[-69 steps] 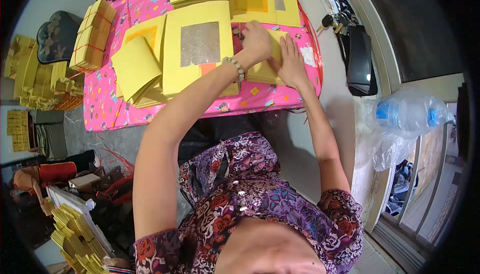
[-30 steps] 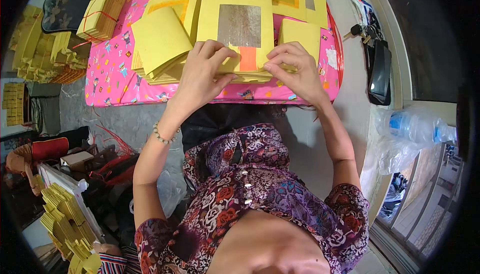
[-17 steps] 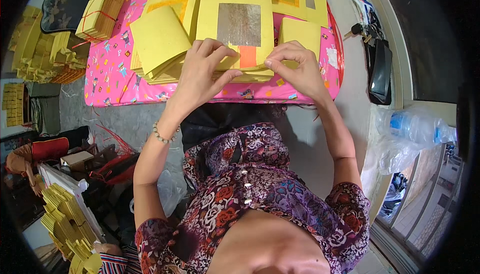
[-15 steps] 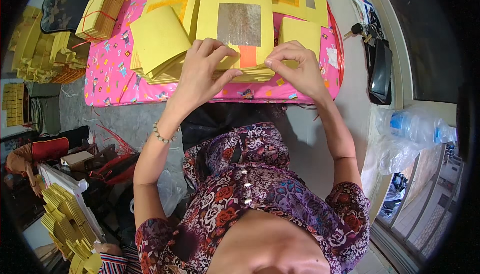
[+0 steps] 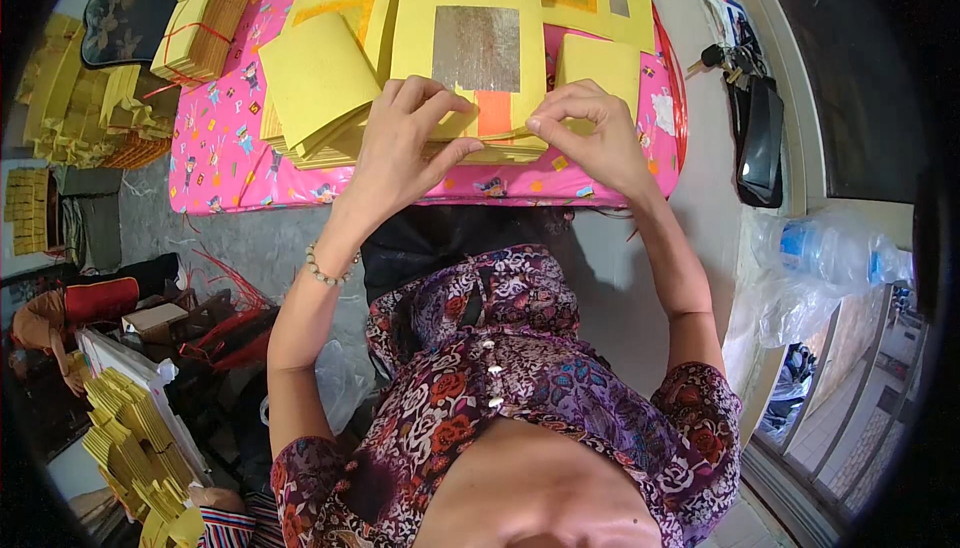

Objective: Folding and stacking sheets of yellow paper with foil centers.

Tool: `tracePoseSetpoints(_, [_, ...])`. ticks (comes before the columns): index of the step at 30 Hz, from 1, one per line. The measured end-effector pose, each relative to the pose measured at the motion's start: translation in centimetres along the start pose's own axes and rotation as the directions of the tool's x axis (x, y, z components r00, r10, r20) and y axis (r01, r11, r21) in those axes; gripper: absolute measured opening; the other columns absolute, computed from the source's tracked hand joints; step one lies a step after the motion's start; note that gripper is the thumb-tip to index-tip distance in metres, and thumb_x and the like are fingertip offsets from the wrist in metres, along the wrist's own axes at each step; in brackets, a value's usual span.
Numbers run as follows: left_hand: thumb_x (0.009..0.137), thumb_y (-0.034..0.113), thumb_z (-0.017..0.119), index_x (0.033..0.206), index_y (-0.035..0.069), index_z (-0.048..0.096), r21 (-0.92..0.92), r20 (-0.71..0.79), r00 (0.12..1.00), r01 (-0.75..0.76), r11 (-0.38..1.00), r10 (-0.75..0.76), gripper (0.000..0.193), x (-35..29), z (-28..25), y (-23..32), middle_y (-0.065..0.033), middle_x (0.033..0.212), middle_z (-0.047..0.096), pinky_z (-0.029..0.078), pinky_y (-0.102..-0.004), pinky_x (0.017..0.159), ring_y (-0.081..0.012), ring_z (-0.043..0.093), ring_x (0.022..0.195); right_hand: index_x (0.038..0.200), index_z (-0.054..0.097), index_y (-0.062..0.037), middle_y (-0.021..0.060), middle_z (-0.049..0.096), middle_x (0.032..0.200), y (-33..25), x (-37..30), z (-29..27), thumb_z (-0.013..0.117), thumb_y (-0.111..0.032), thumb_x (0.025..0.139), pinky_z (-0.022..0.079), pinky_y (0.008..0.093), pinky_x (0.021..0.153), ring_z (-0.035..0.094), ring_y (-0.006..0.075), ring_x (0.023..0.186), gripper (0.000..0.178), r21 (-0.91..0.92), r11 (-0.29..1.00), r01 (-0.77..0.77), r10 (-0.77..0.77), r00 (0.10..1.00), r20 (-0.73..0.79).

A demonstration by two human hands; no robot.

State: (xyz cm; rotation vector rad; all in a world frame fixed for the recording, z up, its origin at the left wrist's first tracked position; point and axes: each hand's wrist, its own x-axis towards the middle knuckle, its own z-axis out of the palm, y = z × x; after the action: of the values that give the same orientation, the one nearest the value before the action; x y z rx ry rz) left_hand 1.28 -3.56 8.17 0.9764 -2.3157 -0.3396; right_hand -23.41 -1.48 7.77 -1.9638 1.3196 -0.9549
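Note:
A yellow paper sheet point(image 5: 418, 38) with a silver foil square point(image 5: 477, 48) and an orange strip point(image 5: 494, 113) tops a stack near the table's front edge. My right hand point(image 5: 596, 135) pinches the sheet's near right corner between thumb and fingertips. At its near left part is my left hand point(image 5: 412, 140), fingers bent over the paper. Its thumb lies apart from the index finger, beside the sheet's near edge, and I see nothing between them. Left of this, a folded yellow sheet point(image 5: 318, 78) rests on another stack of yellow paper.
Pink printed plastic covers the table point(image 5: 225, 173). More yellow papers point(image 5: 600, 66) lie to the right, and tied yellow bundles point(image 5: 205, 23) stand far left. Keys point(image 5: 712, 58) hang at the right wall. Another person's arm point(image 5: 65, 353) shows at the left, near stacked yellow papers point(image 5: 130, 428).
Both hands keep almost the same pose. The foil-marked sheet has shifted very slightly to the left, and my right fingertips with it.

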Motion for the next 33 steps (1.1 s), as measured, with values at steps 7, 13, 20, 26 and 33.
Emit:
tracePoseSetpoints(7, [0.074, 0.031, 0.073, 0.101, 0.006, 0.061, 0.017, 0.082, 0.997, 0.002, 1.0, -0.003, 0.039, 0.9, -1.0, 0.2, -0.0114, 0.097, 0.054, 0.042, -0.0399, 0.081, -0.0299, 0.05, 0.091, 0.081, 0.071, -0.0027, 0.0061, 0.067, 0.082, -1.3, 0.6, -0.5, 0.071, -0.01, 0.078, 0.045, 0.0314, 0.081, 0.059, 0.0173, 0.087, 0.008, -0.013, 1.0, -0.004, 0.004, 0.999, -0.051])
tracePoseSetpoints(13, [0.072, 0.004, 0.064, 0.104, 0.007, 0.058, 0.175, 0.104, 0.995, -0.003, 0.985, -0.015, 0.033, 1.8, -0.6, 0.4, -0.0107, 0.096, 0.056, 0.045, -0.0389, 0.078, -0.0311, 0.052, 0.088, 0.083, 0.07, -0.0036, 0.0058, 0.066, 0.087, -2.1, 1.9, -1.3, 0.07, -0.007, 0.078, 0.045, 0.0311, 0.083, 0.059, 0.0163, 0.089, 0.006, 0.014, 0.998, 0.066, -0.064, 0.992, -0.106])
tracePoseSetpoints(20, [0.074, -0.008, 0.056, 0.099, 0.003, 0.059, 0.031, -0.282, 0.959, -0.009, 0.999, 0.017, 0.028, 2.6, -2.1, -0.1, -0.0134, 0.086, 0.059, 0.047, -0.0362, 0.068, -0.0322, 0.054, 0.078, 0.136, 0.038, -0.002, 0.0131, 0.043, 0.135, -1.3, 3.4, -0.8, 0.076, -0.022, 0.076, 0.041, 0.0348, 0.097, 0.045, 0.0227, 0.122, 0.073, 0.444, 0.888, 0.121, 0.004, 0.963, -0.27])
tracePoseSetpoints(26, [0.094, 0.008, 0.053, 0.104, -0.003, 0.057, -0.613, -0.423, 0.869, -0.065, 0.788, -0.258, 0.015, 1.7, -2.4, -0.2, -0.0011, 0.088, 0.06, 0.042, -0.0229, 0.07, -0.0072, 0.051, 0.082, 0.142, 0.019, 0.0018, 0.0178, 0.034, 0.139, -0.6, 5.1, -0.3, 0.081, -0.03, 0.069, 0.032, 0.041, 0.105, 0.035, 0.0284, 0.131, 0.101, 0.353, 0.913, 0.205, -0.1, 0.951, -0.292])
tracePoseSetpoints(33, [0.094, 0.011, 0.055, 0.11, 0.0, 0.057, -0.845, -0.266, 0.854, 0.016, 0.534, -0.447, 0.02, -0.6, 1.6, -3.7, -0.0011, 0.1, 0.062, 0.043, -0.0221, 0.079, -0.0067, 0.055, 0.091, 0.143, 0.02, -0.002, 0.0157, 0.028, 0.144, -0.6, 4.9, 0.7, 0.081, -0.03, 0.068, 0.031, 0.0432, 0.106, 0.027, 0.0279, 0.135, 0.1, 0.215, 0.964, 0.158, -0.073, 0.931, -0.357])
